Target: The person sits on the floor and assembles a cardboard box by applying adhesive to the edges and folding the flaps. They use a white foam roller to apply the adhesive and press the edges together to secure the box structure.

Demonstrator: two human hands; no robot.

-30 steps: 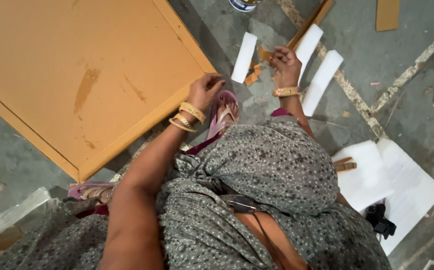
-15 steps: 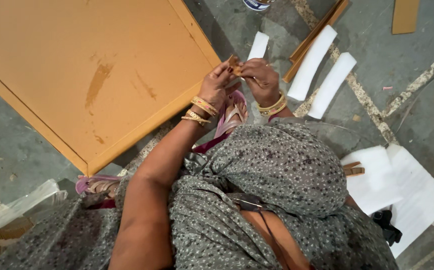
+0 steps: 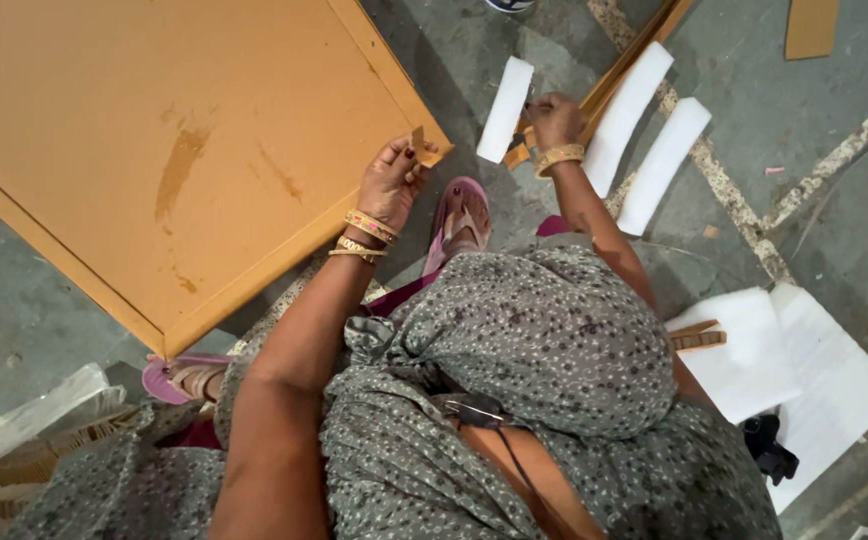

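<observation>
Left hand (image 3: 391,182) pinching wood chip (image 3: 418,138), orange board (image 3: 154,130), concrete floor (image 3: 454,40)

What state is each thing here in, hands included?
Left hand: closed, pinching a small brown piece at the board's corner.
Right hand: closed on small brown pieces on the floor.
Orange board: lying flat, stained.
White foam strips: lying loose on the floor.
Pink sandal: worn on the foot.
White sheets: lying flat, overlapping.
</observation>
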